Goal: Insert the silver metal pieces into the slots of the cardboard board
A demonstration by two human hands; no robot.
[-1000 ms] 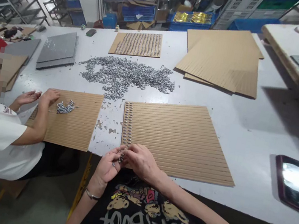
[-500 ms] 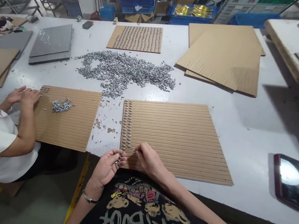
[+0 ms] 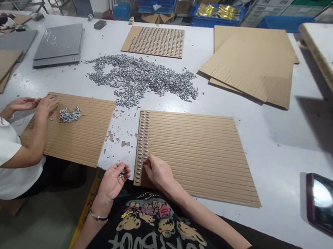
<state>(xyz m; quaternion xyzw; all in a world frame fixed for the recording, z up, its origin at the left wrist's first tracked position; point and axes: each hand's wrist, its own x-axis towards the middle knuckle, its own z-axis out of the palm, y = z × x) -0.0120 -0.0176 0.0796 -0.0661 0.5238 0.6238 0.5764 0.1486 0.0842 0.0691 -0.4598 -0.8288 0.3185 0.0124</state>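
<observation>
In front of me lies a cardboard sheet (image 3: 200, 152) with parallel grooves. Along its left edge, small grey oval metal pieces (image 3: 142, 137) sit in two columns. My right hand (image 3: 158, 172) is over that edge, its fingers pinched together beside the second column; whatever they hold is hidden. Off the sheet's lower left corner, my left hand (image 3: 115, 180) is turned up with curled fingers around a few grey metal pieces (image 3: 122, 174). A large heap of the same pieces (image 3: 149, 78) spreads over the table beyond both boards.
At my left a co-worker's hands (image 3: 45, 105) work on another grooved sheet (image 3: 86, 140) with a small pile of pieces (image 3: 69, 115). Behind are a filled board (image 3: 158, 40), grey panels (image 3: 58, 43) and stacked cardboard (image 3: 251, 62). A dark tablet-like device (image 3: 328, 204) lies right.
My right hand has moved slightly left and up, onto the second column. My left hand has shifted left, away from the sheet. The co-worker's hands have moved right.
</observation>
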